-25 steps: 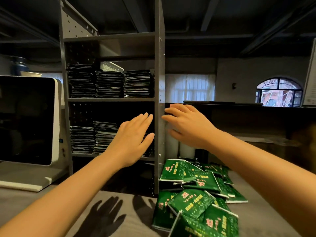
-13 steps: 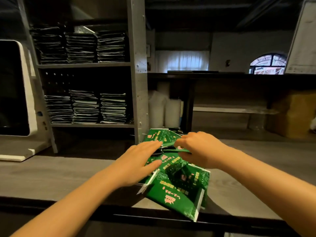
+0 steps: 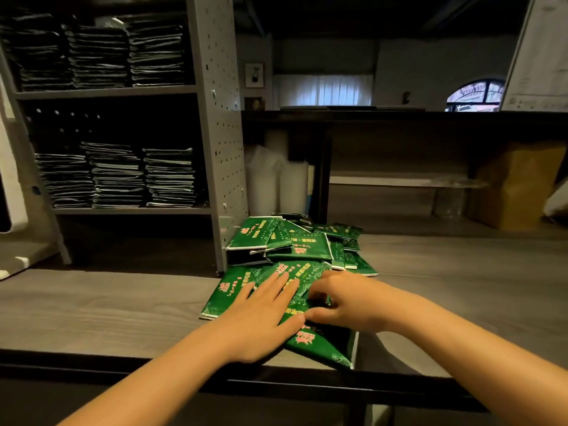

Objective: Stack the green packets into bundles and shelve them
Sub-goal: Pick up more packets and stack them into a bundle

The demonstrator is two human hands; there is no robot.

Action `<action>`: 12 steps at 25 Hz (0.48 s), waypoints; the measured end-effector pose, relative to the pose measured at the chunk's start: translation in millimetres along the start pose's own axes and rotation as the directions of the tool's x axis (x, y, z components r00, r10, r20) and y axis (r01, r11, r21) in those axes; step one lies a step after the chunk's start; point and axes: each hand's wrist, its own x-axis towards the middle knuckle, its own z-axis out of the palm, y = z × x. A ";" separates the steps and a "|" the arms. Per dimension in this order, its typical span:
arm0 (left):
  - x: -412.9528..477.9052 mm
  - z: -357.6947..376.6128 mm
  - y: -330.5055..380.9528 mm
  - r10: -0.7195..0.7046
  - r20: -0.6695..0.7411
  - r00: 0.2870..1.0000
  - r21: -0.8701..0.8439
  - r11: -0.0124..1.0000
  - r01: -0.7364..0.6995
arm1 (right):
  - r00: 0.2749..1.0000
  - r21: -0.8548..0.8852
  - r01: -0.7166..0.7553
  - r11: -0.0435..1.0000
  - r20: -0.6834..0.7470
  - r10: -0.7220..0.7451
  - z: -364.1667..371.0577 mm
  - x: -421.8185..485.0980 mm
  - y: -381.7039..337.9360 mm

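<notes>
A loose heap of green packets (image 3: pixel 295 250) with red and yellow print lies on the grey counter (image 3: pixel 107 309), just right of the grey shelf unit (image 3: pixel 215 124). My left hand (image 3: pixel 264 315) lies flat with straight fingers on the near packets. My right hand (image 3: pixel 341 299) sits beside it on the heap, fingers curled around the edge of a near packet (image 3: pixel 325 345). Stacked bundles (image 3: pixel 169 176) fill the shelf's lower level and more bundles (image 3: pixel 153 56) the upper level.
A white-framed screen (image 3: pixel 9 192) stands at the far left. White cup stacks (image 3: pixel 276 182) stand behind the shelf post. A dark raised counter (image 3: pixel 399 118) runs across the back, with a brown box (image 3: pixel 516 182) under it at right. The counter's front edge (image 3: pixel 123 361) is close.
Both hands came down from the shelf post to the packet heap. The view tilted down and moved closer, and my left hand now lies flat on the near packets.
</notes>
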 end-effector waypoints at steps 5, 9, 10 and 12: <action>23.5 3.0 25.5 -0.006 -0.010 1.000 -0.083 0.997 0.005 | 0.996 0.097 -0.071 0.993 0.066 0.065 -7.6 -13.0 29.2; 37.4 6.7 44.9 0.007 -0.039 0.999 -0.128 0.992 -0.011 | 0.981 0.224 -0.177 0.958 0.121 0.153 -6.5 -23.8 53.4; 40.5 6.5 47.9 0.012 -0.050 0.999 -0.141 0.990 -0.019 | 0.979 0.233 -0.189 0.954 0.118 0.165 -6.2 -26.2 59.1; 46.1 3.3 50.9 0.022 -0.072 0.997 -0.159 0.987 -0.033 | 0.977 0.215 -0.206 0.955 0.103 0.187 -5.5 -30.0 70.8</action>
